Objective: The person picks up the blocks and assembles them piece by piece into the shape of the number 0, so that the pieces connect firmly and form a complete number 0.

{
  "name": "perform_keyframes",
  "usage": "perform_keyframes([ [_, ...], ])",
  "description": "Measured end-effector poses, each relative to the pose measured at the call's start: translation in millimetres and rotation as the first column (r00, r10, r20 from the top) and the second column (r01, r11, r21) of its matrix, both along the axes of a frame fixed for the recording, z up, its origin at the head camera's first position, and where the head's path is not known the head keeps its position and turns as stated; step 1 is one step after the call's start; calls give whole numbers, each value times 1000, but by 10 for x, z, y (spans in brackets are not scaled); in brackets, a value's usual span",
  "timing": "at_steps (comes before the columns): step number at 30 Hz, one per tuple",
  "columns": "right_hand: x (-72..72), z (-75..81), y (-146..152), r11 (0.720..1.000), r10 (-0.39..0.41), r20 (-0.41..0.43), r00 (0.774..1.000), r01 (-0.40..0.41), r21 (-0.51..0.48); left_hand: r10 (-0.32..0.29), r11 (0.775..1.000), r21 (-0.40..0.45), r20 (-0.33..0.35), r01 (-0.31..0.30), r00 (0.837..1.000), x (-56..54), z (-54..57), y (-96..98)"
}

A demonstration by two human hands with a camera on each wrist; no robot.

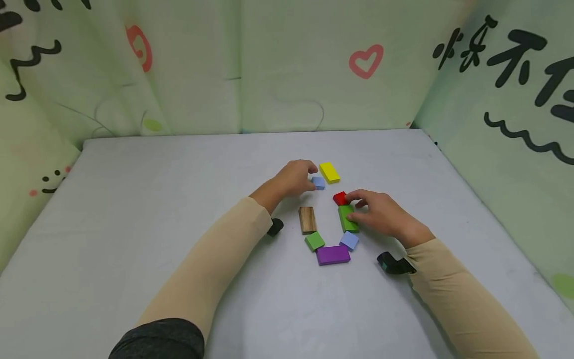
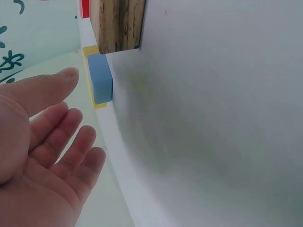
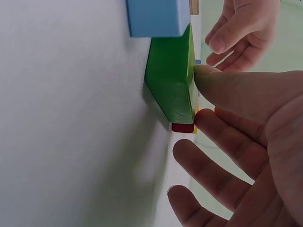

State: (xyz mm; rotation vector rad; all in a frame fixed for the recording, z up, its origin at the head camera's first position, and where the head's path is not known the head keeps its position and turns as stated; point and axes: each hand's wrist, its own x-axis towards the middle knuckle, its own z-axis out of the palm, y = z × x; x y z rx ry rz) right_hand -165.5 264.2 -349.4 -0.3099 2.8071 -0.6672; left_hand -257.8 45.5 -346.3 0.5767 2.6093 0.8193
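Several blocks form a broken ring on the table. My left hand [image 1: 296, 177] is beside a small blue block [image 1: 319, 183]; in the left wrist view its thumb and fingers are spread, with the blue block [image 2: 100, 78] beyond them. A yellow block [image 1: 329, 172] lies just past it. With its thumb, my right hand [image 1: 378, 212] touches or nearly touches the long green block [image 3: 173, 78]. Its index fingertip is at the red block [image 1: 340, 199], which adjoins the green block's far end; contact there is hard to tell. Its other fingers are loosely bent.
A brown wood-grain block [image 1: 307, 220] stands at the ring's left. Nearer are a small green block [image 1: 315, 242], a purple block [image 1: 333, 255] and another blue block [image 1: 350, 241]. Patterned curtains [image 1: 287, 65] border the white table [image 1: 157, 214] at its back and sides.
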Motion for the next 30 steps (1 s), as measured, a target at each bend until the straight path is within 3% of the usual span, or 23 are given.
perform_keyframes([
  [7,-3,5,-10,1000,6,-6,1000,-6,-2,-37,999,-40,-2,37,999,-25,-38,29],
  [19,2,-16,-9,1000,0,-7,1000,0,1,-9,997,-76,8,9,1000,-58,-70,65],
  [30,9,-12,14,1000,12,-14,1000,-12,-11,-21,997,-73,14,22,1000,-79,-86,99],
])
